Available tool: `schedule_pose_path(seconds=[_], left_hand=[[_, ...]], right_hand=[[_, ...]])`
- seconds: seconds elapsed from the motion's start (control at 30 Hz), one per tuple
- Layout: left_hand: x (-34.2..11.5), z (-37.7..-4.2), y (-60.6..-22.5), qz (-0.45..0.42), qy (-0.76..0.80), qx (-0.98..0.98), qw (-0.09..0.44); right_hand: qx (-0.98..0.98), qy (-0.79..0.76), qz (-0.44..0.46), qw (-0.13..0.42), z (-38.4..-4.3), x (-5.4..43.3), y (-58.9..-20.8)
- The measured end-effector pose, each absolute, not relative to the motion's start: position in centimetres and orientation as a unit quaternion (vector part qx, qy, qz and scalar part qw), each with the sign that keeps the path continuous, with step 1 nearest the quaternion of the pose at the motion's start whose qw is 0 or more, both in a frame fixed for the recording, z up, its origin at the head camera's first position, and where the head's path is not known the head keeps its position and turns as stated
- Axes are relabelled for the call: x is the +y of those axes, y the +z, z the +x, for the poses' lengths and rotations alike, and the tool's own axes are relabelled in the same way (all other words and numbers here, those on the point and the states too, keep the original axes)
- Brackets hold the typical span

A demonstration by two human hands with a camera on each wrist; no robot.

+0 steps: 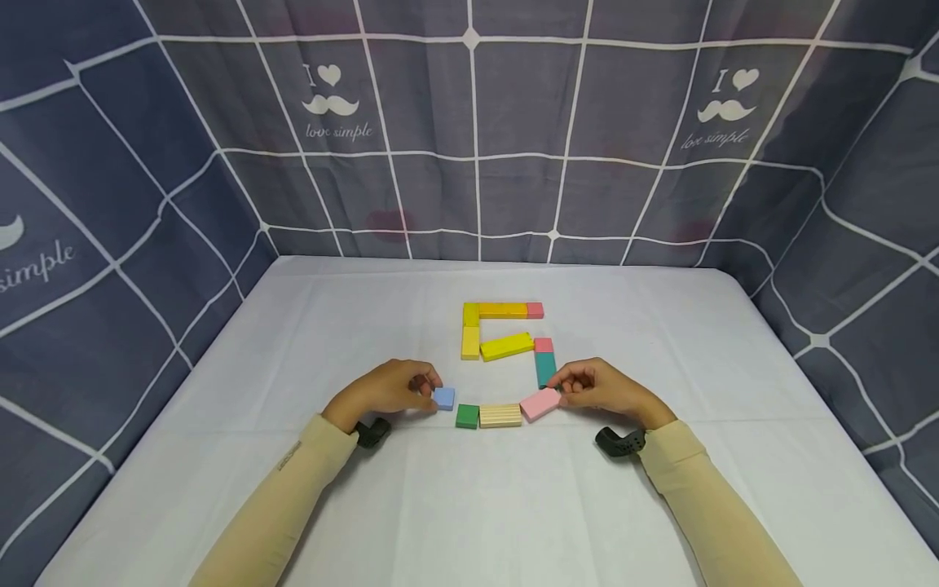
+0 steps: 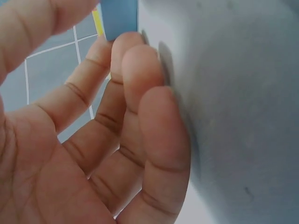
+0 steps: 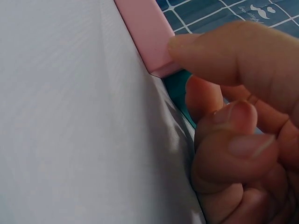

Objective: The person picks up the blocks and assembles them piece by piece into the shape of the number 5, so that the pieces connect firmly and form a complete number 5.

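Left hand pinches a small blue block at its fingertips, flat on the counter. Right hand grips the end of a pink block, tilted beside a teal block. Between the hands lie a green block and a ridged wooden block, touching.

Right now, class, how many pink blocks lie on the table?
3: one small at the top bar's right end, one small above the teal block, one larger at the right hand's fingertips. None seem hidden.
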State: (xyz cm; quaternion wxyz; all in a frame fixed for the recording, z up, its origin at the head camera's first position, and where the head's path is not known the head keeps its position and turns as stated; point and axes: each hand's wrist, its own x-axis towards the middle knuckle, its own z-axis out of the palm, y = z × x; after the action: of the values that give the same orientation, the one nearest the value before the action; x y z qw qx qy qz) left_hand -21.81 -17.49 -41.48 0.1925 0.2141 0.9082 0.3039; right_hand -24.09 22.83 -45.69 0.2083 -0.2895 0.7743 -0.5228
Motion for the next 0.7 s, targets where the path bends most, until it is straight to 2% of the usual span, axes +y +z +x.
schedule_pose_path(seconds=[0.7], left_hand=[[-17.10,-21.42,-41.84,0.250,0.307,0.900,0.183]], right_hand=[[0.775,-0.523,-0.290,0.207,-24.21,22.87,-45.87]])
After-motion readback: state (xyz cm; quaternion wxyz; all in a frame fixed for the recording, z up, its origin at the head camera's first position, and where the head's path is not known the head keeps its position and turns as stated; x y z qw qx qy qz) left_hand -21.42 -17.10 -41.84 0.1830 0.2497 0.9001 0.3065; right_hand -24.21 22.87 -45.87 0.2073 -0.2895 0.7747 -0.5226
